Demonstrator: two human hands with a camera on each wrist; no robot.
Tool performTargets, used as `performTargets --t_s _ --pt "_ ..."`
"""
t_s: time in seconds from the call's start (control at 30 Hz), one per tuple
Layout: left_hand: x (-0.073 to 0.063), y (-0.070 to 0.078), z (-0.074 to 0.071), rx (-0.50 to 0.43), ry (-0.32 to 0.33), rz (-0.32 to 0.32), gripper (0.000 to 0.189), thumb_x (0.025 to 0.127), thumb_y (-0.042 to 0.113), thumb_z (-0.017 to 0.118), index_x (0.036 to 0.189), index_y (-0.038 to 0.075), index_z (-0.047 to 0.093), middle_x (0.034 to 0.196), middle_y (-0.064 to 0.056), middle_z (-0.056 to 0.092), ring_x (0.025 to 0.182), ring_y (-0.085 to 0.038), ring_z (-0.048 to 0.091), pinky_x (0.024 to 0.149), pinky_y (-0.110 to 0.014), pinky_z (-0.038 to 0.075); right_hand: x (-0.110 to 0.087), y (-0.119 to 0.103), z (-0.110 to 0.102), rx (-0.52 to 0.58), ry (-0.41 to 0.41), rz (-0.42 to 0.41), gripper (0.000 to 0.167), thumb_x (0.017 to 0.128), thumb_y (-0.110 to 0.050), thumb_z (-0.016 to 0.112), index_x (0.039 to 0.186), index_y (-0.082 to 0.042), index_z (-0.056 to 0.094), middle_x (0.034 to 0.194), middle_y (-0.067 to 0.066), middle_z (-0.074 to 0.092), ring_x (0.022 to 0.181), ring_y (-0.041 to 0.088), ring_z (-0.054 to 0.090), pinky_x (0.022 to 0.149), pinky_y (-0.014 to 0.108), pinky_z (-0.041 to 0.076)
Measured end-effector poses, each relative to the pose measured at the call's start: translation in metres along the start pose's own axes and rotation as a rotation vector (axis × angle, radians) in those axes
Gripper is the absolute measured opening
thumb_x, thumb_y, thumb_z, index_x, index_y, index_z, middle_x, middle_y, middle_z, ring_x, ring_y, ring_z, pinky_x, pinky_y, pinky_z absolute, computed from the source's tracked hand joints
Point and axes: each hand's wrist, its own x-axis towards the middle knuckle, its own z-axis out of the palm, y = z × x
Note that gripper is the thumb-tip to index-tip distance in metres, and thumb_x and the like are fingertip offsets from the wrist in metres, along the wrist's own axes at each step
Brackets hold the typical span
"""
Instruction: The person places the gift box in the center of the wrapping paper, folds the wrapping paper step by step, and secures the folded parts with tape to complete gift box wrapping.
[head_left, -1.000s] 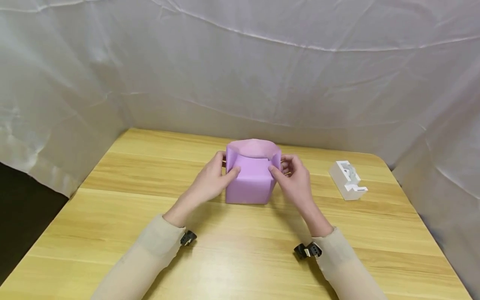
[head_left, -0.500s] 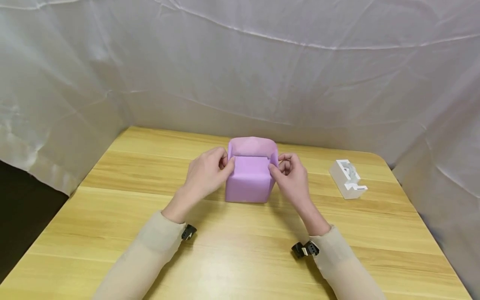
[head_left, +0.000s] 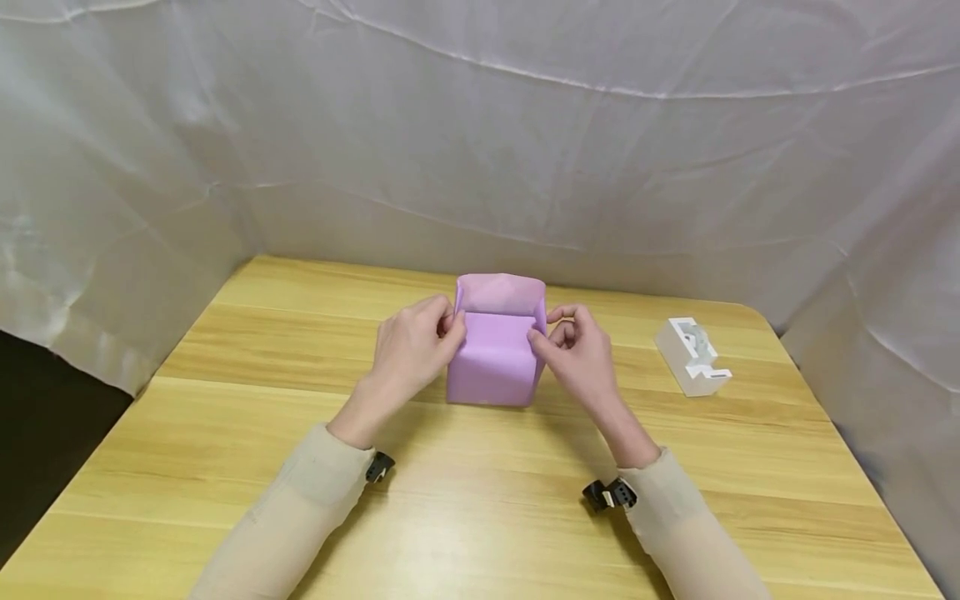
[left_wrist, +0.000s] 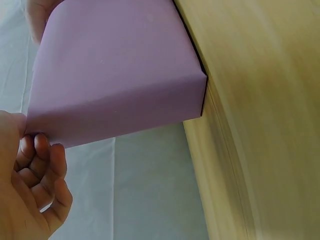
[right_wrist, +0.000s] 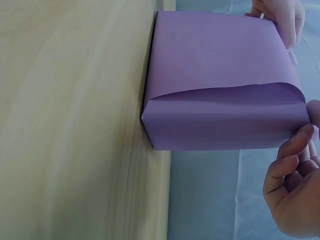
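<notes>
Purple paper box (head_left: 491,379), centre of the frame, on the table (head_left: 480,508). Left hand (head_left: 410,343) and right hand (head_left: 581,358) pinch its opposite upper edges; light, matched tension should keep the folds square.

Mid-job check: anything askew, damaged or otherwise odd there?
One thing: on the purple box, the paper edge near the right hand bows, with a shadow beneath it, so the seam looks loose rather than flat. No tear or spill shows, and the white tape dispenser sits on the table.
</notes>
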Motion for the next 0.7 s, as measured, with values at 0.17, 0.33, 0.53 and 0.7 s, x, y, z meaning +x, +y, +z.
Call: performTargets --t_s 0.17,0.33,0.53,0.7 --pt "0.0014 0.0024 -0.0039 -0.013 -0.140 -0.111 0.033 0.095 0.037 0.066 0.071 0.020 0.049 0.063 0.005 0.049 0.058 -0.014 0.049 0.050 -0.034 0.038 0.0007 0.0001 -0.0014 -0.024 0.008 0.004 0.023 0.092 -0.012 0.076 0.105 -0.008 0.058 0.058 0.001 0.051 0.050 0.004 0.042 0.047 0.022 0.033" --pt "0.0025 0.0027 -0.0059 -0.044 -0.233 -0.184 0.032 0.095 0.034 0.067 0.072 0.020 0.049 0.063 0.004 0.050 0.059 -0.016 0.050 0.052 -0.035 0.038 0.0001 0.0008 0.0013 -0.039 0.038 -0.024 0.018 0.092 -0.008 0.073 0.102 -0.007 0.058 0.054 -0.001 0.049 0.047 0.002 0.038 0.045 0.021 0.029" --pt "0.0020 0.0014 -0.0052 -0.084 -0.233 -0.230 0.032 0.094 0.030 0.069 0.071 0.018 0.050 0.061 0.002 0.050 0.059 -0.017 0.049 0.053 -0.034 0.037 -0.0010 -0.0004 0.0029 -0.040 0.034 -0.008 0.025 0.092 -0.015 0.077 0.106 -0.008 0.058 0.054 -0.003 0.046 0.047 0.003 0.037 0.046 0.023 0.028" --pt "0.0016 0.0033 -0.0032 -0.071 -0.219 -0.250 0.033 0.095 0.031 0.069 0.070 0.018 0.050 0.062 0.002 0.051 0.059 -0.017 0.050 0.054 -0.035 0.039 -0.0009 0.0004 0.0018 -0.035 0.006 0.012 0.027 0.091 -0.015 0.075 0.110 -0.009 0.057 0.054 -0.002 0.046 0.047 0.003 0.037 0.046 0.023 0.028"
